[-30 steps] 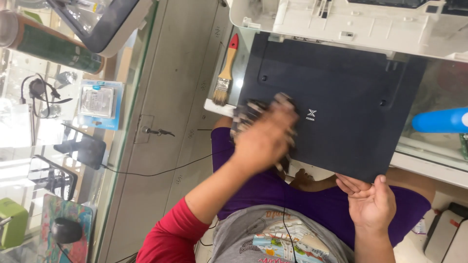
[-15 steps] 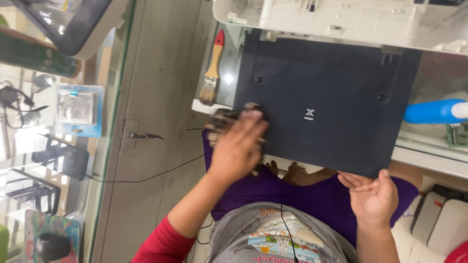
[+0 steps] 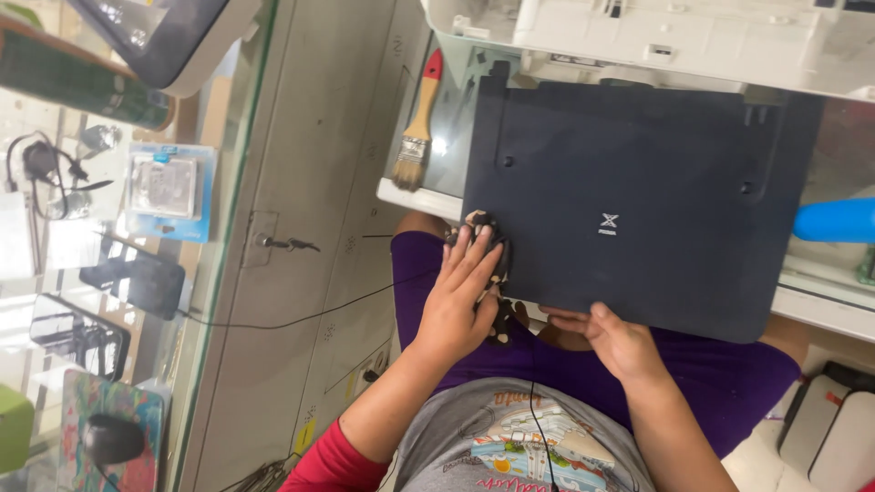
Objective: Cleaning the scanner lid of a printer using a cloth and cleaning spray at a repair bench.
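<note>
A flat dark navy panel point(image 3: 638, 200) lies across the edge of a glass-topped counter and over my lap. My left hand point(image 3: 460, 305) rests palm down, fingers stretched out, on a black-and-tan patterned cloth point(image 3: 499, 319) at the panel's near left corner. The cloth is bunched under the palm and shows beside the fingers. My right hand point(image 3: 620, 342) grips the panel's near edge, with its fingers tucked beneath it.
A white printer body point(image 3: 656, 36) stands behind the panel. A wooden paintbrush with a red tip point(image 3: 417, 123) lies to the panel's left. A blue cylinder point(image 3: 834, 219) is at the right. A glass display case point(image 3: 137, 228) fills the left side, with a mouse point(image 3: 111, 439) on it.
My left hand slid the cloth from the panel's middle to its near left corner. My right hand moved left from open air onto the panel's near edge.
</note>
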